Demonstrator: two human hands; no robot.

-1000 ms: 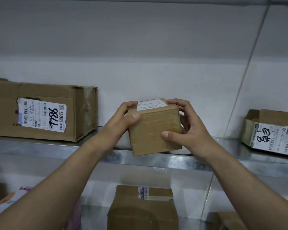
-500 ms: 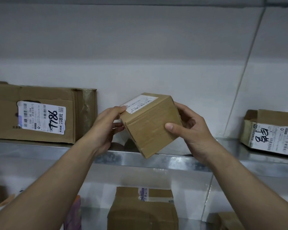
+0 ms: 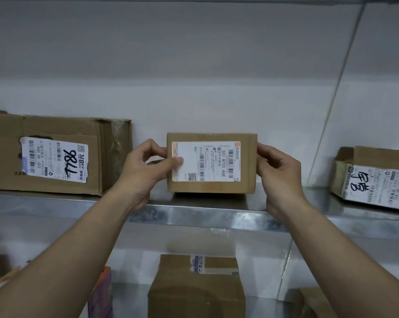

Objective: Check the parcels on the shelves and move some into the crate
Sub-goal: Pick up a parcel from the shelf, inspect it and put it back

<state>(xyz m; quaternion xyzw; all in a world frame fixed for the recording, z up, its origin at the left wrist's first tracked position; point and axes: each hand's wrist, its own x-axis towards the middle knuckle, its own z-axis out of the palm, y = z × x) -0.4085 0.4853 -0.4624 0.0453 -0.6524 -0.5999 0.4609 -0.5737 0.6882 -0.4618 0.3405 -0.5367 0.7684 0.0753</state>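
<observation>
Small box (image 3: 211, 162): upright at the middle of the metal shelf (image 3: 193, 212), white label (image 3: 205, 161) facing the camera; I cannot tell if it touches the shelf.
Left hand (image 3: 145, 171): grips the box's left side, thumb on the label.
Right hand (image 3: 278, 173): pinches the right side.
Left neighbour: big box (image 3: 56, 154) marked 7786, well apart.
Right neighbour: open box (image 3: 375, 177), well apart.
Below: lower box (image 3: 196, 288).

Two forearms bare to frame edge; left hand (image 3: 145, 171), right hand (image 3: 278, 173) bare (left thumbnail short).

Brown parcel (image 3: 211, 187), white label (image 3: 206, 161), perhaps orange-edged.
</observation>
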